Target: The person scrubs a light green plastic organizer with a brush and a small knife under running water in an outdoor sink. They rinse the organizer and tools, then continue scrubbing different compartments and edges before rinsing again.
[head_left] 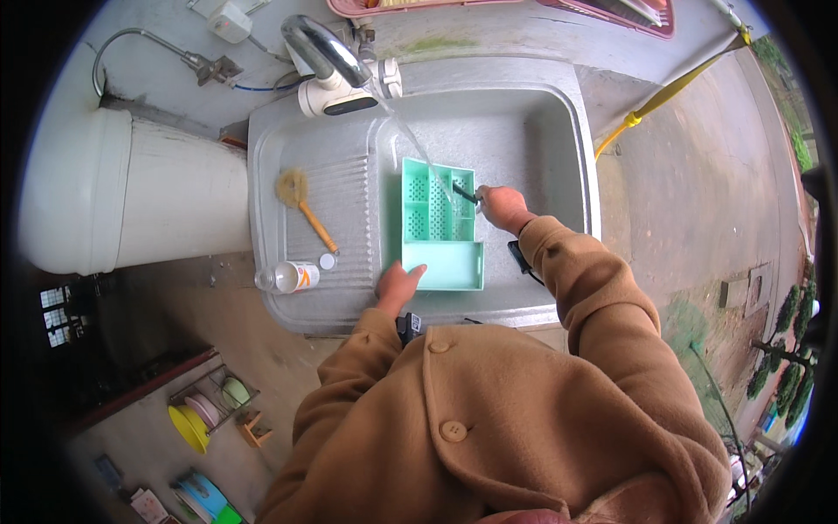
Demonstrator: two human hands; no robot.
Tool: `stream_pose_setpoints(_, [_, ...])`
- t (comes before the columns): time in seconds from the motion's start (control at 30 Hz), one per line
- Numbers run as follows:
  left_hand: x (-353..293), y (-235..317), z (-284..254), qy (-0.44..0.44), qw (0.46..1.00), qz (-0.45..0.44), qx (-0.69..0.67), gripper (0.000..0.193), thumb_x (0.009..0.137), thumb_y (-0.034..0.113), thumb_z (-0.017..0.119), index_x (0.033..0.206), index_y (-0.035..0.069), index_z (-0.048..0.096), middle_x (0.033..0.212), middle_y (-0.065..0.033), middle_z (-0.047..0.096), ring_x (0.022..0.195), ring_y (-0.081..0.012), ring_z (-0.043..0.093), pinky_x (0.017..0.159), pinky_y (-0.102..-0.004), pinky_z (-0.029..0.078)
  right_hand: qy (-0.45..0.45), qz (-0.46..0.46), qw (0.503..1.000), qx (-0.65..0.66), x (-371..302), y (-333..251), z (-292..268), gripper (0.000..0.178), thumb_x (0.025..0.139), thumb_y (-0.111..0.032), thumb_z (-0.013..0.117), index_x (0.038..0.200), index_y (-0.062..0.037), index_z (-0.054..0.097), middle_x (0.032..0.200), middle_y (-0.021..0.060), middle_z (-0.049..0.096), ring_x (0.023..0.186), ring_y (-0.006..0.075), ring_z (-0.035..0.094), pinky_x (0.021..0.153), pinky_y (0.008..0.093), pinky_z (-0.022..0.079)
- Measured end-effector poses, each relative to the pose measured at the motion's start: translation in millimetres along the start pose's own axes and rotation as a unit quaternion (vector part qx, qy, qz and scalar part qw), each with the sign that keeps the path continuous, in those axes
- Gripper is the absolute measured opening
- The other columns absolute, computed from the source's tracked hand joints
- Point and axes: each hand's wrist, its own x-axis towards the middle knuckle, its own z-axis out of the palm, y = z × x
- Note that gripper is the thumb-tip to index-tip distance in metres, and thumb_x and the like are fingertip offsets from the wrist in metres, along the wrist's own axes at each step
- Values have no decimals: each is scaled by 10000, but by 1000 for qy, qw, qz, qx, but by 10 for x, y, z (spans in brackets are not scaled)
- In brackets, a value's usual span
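A mint-green compartment tray (449, 267) lies in the metal sink. Its far part has several sections with perforated bottoms, and the near section is a plain flat one. My left hand (399, 286) grips the tray's near left corner, thumb over the rim. In my right hand (503, 208) is a slim black tool (464, 194), its end reaching into the far right compartments; its working tip is too small to make out. Water (406, 131) runs from the chrome faucet (325, 51) down onto the tray's far part.
On the ribbed drainboard (349, 236) left of the basin lie a round brush with a wooden handle (316, 227), a clear jar (297, 277) and a white cap (327, 261). A large white barrel (179, 196) stands left. Pink baskets (419, 7) sit beyond the sink.
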Motion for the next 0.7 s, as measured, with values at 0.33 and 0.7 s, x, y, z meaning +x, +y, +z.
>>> stream_pose_setpoints(0.33, [-129, 96, -32, -52, 990, -32, -130, 564, 845, 449, 708, 1081, -51, 600, 933, -175, 678, 623, -273, 674, 558, -373, 555, 45, 6, 998, -40, 98, -46, -119, 215, 870, -159, 551, 1030, -111, 686, 940, 173, 701, 894, 374, 674, 759, 462, 534])
stream_pose_setpoints(0.7, [-178, 98, -16, -51, 993, -12, -108, 601, 843, 514, 668, 1056, -45, 611, 946, -221, 680, 719, -330, 687, 684, -421, 543, 23, -27, 998, -48, -306, -381, -357, 241, 877, -152, 561, 1090, -80, 649, 890, 173, 702, 849, 364, 680, 758, 460, 540])
